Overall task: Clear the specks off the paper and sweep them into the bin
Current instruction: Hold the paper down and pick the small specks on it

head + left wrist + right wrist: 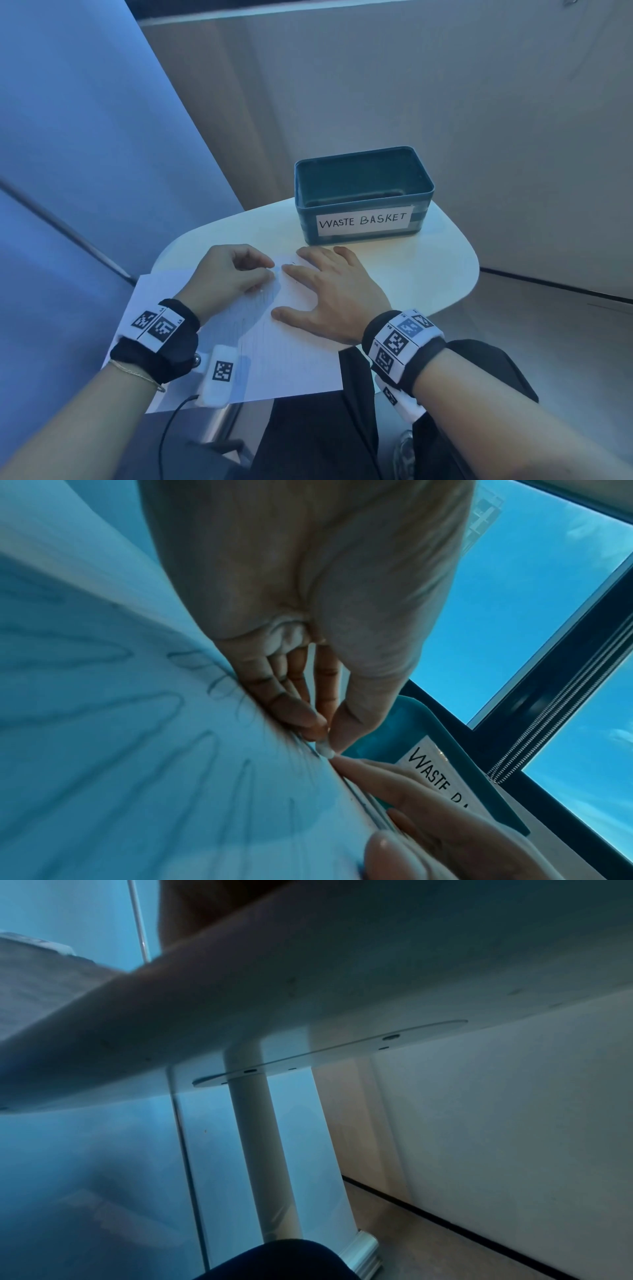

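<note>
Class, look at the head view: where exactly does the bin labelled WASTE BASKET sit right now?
The bin stands at the far side of the white table, just beyond the sheet of paper and the fingertips of the right hand.

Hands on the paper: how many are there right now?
2. The left hand, fingers curled, rests on the paper left of centre; the right hand lies flat with fingers spread beside it, nearer the waste basket.

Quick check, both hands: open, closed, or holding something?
Left hand: fingers curled, pinching a small white object against the paper.
Right hand: open, fingers spread flat on the paper.
</note>
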